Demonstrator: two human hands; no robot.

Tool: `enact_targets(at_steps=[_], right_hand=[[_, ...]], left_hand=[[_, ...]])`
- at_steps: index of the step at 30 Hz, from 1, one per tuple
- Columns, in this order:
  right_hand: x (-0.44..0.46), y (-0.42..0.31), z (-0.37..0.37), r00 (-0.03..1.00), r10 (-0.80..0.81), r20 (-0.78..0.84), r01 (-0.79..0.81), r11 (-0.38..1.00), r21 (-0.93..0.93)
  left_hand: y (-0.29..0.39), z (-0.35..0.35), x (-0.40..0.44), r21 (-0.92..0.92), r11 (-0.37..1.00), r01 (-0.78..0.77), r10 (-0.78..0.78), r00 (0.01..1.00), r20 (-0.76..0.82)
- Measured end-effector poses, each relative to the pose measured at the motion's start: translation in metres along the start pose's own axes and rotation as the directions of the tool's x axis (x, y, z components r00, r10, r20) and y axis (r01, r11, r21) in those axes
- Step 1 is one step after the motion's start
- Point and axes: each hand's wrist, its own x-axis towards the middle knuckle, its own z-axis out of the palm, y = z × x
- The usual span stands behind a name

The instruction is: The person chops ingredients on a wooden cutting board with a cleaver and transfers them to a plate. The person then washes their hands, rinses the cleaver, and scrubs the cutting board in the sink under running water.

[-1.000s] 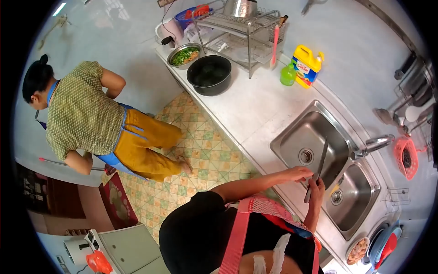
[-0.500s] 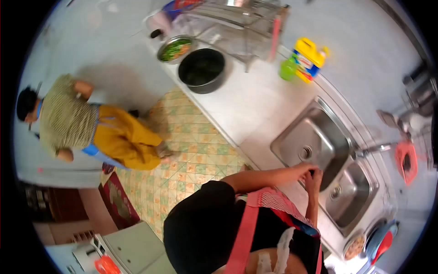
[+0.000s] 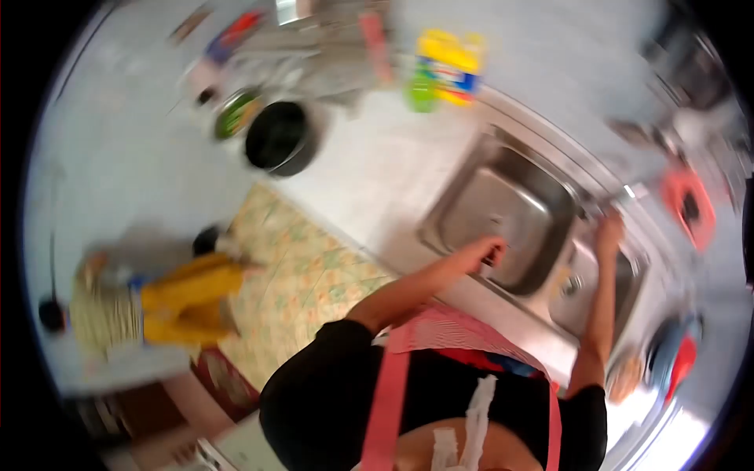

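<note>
My left hand (image 3: 488, 253) is over the near edge of the larger steel sink basin (image 3: 526, 196). Its fingers are curled closed, with a small dark patch at them that I cannot make out. At the back of the double sink, my right hand (image 3: 609, 232) reaches up to the tap (image 3: 628, 193). Blur hides its fingers, so whether they grip the tap does not show. The smaller basin (image 3: 573, 290) lies below my right forearm.
On the counter (image 3: 361, 165) stand a dark pot (image 3: 279, 140), a bowl of green vegetables (image 3: 236, 116), a yellow jug (image 3: 452, 67) and a green bottle (image 3: 422, 93). A pink basket (image 3: 689, 208) hangs at right. Another person (image 3: 157, 306) is on the left.
My hands were together over the sink edge and have parted. The right hand moved up to the tap, while the left stayed by the larger basin. The view has shifted.
</note>
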Motion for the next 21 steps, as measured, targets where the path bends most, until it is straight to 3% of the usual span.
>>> enact_targets(at_steps=[1, 2, 3, 4, 5, 7, 12, 13, 16, 21], right_hand=[[0.012, 0.031, 0.052, 0.988, 0.025, -0.154, -0.013, 0.997, 0.082], [0.027, 0.037, 0.054, 0.972, 0.126, 0.197, -0.148, 0.984, 0.099], [0.036, 0.027, 0.037, 0.919, 0.17, 0.357, -0.2, 0.978, 0.049], [0.037, 0.044, 0.067, 0.987, 0.019, 0.159, -0.03, 0.997, 0.067], [0.052, 0.048, 0.083, 0.976, 0.005, 0.216, -0.002, 1.0, -0.011], [0.049, 0.045, 0.078, 0.965, 0.037, 0.258, -0.012, 0.995, -0.099], [0.025, 0.048, 0.062, 0.953, -0.044, 0.3, 0.014, 0.995, 0.103], [0.016, 0.043, 0.064, 0.981, -0.015, 0.195, 0.0, 0.997, 0.078], [0.0, 0.03, 0.064, 0.986, 0.07, 0.153, -0.089, 0.988, 0.123], [-0.017, 0.009, 0.076, 0.949, 0.3, 0.091, -0.299, 0.954, -0.031]], left_hand=[[-0.007, -0.003, 0.01, -0.016, 1.0, 0.019, -0.017, 0.992, 0.122], [-0.008, 0.001, 0.012, -0.069, 0.997, 0.033, -0.024, 0.992, 0.126], [-0.007, 0.008, 0.009, -0.075, 0.997, 0.031, -0.025, 0.996, 0.08], [-0.007, 0.013, 0.008, -0.081, 0.996, 0.045, -0.041, 0.998, 0.05], [-0.004, 0.01, 0.006, -0.107, 0.994, 0.003, -0.002, 1.0, 0.011], [-0.015, 0.008, 0.005, -0.186, 0.98, 0.069, -0.06, 0.997, 0.057], [-0.025, 0.001, 0.011, -0.248, 0.966, 0.068, -0.047, 0.995, 0.087], [-0.024, -0.001, 0.011, -0.261, 0.964, 0.055, -0.028, 0.994, 0.106], [-0.024, -0.001, 0.013, -0.307, 0.947, 0.093, -0.073, 0.994, 0.077], [-0.026, 0.002, 0.036, -0.369, 0.924, 0.096, -0.067, 0.994, 0.088]])
